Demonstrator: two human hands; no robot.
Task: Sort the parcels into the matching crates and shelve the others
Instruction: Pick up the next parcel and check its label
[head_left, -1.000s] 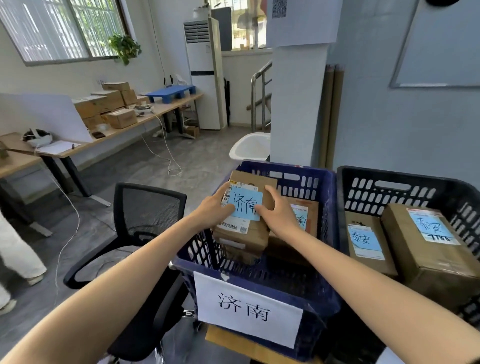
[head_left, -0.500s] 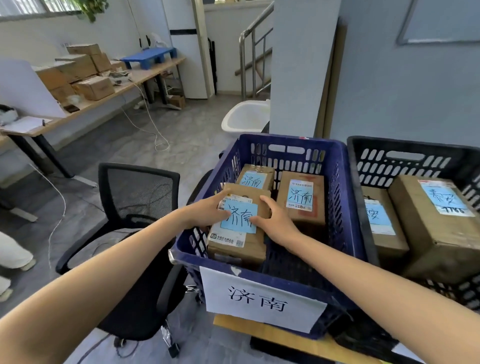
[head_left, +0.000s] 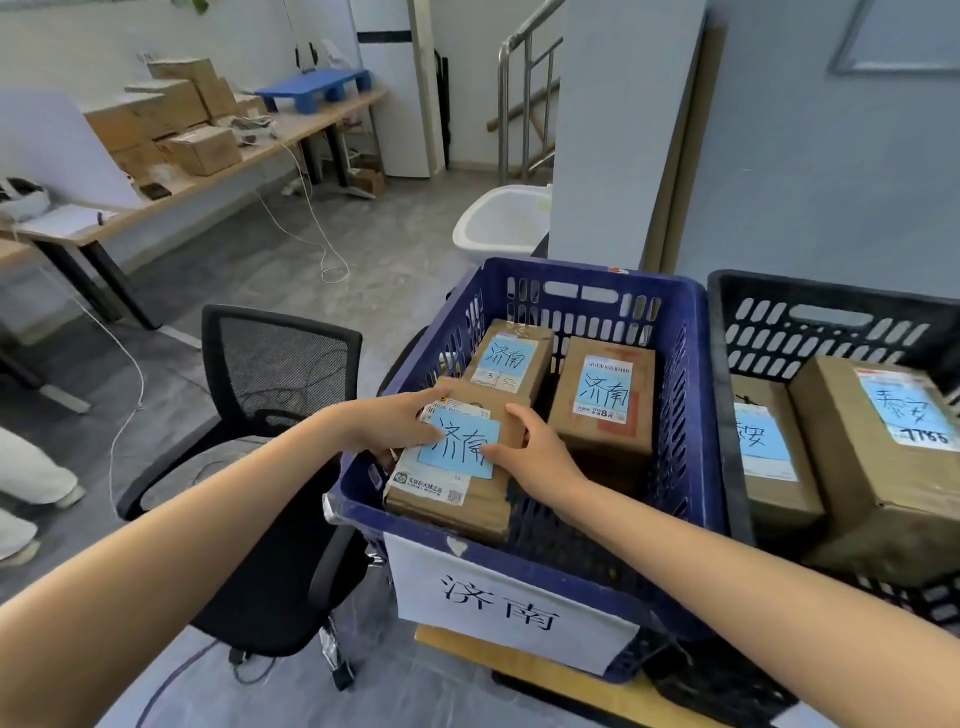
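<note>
The brown cardboard parcel (head_left: 457, 483) with a blue label lies near-left in the blue slotted plastic crate (head_left: 587, 296), long axis near-to-far, gripped between the left hand (head_left: 387, 423) on its left edge and the right hand (head_left: 535, 457) opposite.

Matt brown cardboard parcel (head_left: 457, 499) (blue paper label (head_left: 460, 449)) lies in a glossy perforated blue plastic crate (head_left: 691, 415); a black mesh chair (head_left: 280, 364) stands left.

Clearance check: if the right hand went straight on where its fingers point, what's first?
Likely the left hand, gripping the opposite side of the same brown cardboard parcel with a blue label. The right hand points left across its top; depth unclear.
</note>
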